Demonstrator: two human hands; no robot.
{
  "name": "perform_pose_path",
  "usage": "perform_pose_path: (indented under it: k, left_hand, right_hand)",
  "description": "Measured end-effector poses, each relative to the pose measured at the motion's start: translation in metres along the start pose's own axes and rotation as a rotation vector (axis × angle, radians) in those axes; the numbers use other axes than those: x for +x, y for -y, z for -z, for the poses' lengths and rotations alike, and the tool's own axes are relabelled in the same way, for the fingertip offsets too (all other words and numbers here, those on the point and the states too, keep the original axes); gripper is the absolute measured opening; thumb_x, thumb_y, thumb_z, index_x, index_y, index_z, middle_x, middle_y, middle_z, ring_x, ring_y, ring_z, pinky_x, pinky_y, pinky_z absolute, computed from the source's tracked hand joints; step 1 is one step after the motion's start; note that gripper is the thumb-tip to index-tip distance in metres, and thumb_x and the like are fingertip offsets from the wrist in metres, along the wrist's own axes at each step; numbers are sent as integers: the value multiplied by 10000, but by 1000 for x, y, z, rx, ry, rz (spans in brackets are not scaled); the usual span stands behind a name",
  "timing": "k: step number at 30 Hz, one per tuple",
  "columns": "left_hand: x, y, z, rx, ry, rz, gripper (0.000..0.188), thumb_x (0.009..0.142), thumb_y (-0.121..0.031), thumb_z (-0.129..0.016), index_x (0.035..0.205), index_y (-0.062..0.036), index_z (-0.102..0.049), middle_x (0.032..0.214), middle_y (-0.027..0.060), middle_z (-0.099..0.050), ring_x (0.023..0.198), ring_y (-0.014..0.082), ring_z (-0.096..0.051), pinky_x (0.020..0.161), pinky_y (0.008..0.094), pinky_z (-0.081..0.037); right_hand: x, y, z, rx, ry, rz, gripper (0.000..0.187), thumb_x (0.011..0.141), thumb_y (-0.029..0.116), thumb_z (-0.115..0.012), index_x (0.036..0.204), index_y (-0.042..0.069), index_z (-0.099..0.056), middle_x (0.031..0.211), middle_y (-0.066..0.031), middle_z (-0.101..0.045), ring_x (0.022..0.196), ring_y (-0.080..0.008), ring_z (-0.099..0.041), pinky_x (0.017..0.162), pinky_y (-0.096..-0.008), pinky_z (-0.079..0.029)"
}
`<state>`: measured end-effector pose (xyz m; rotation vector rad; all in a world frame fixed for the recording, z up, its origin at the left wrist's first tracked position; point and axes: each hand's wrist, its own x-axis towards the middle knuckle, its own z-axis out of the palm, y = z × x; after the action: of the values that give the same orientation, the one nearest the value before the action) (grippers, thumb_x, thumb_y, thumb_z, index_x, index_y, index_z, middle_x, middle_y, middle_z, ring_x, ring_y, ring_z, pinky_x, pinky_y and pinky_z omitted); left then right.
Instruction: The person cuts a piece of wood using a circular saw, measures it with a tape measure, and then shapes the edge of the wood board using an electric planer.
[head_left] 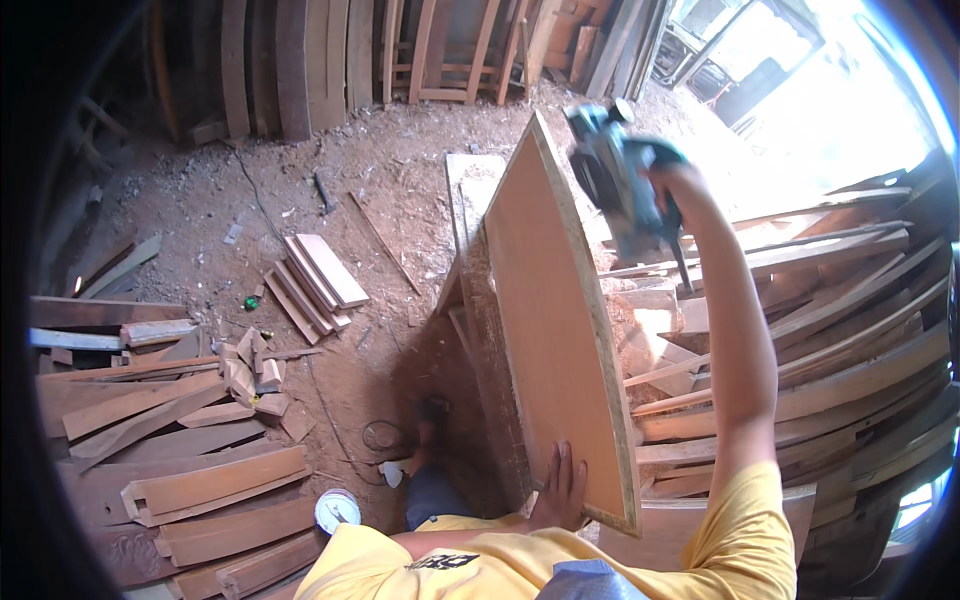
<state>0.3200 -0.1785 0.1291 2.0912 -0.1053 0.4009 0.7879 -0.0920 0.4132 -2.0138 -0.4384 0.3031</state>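
A teal and black electric hand planer is in the grip of my right hand, raised beside the far end of a wooden panel; it is blurred, and a cord hangs from its rear. The flat brown panel stands on its edge, tilted, with rough pale edges. It rests on a narrow wooden bench strewn with shavings. Near the panel's close end my left hand lies against its face, fingers stretched out. Between planer and panel edge there is a visible gap.
Curved boards are piled at the right. Wood pieces lie stacked at the left, and a small stack of slats sits on the dusty floor. A dark cord crosses the ground. Planks and frames lean at the back.
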Motion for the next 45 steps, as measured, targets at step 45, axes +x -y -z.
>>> perform_pose_path:
  k: [45]
  left_hand:
    - [168, -35, 254, -139, -146, 92, 1152, 721, -177, -727, 1641, 25, -64, 1578, 322, -386, 1408, 435, -478, 1113, 409, -447]
  right_hand:
    - [-721, -222, -61, 160, -670, -562, 159, 882, 79, -798, 858, -29, -685, 576, -38, -577, 415, -114, -493, 394, -290, -343]
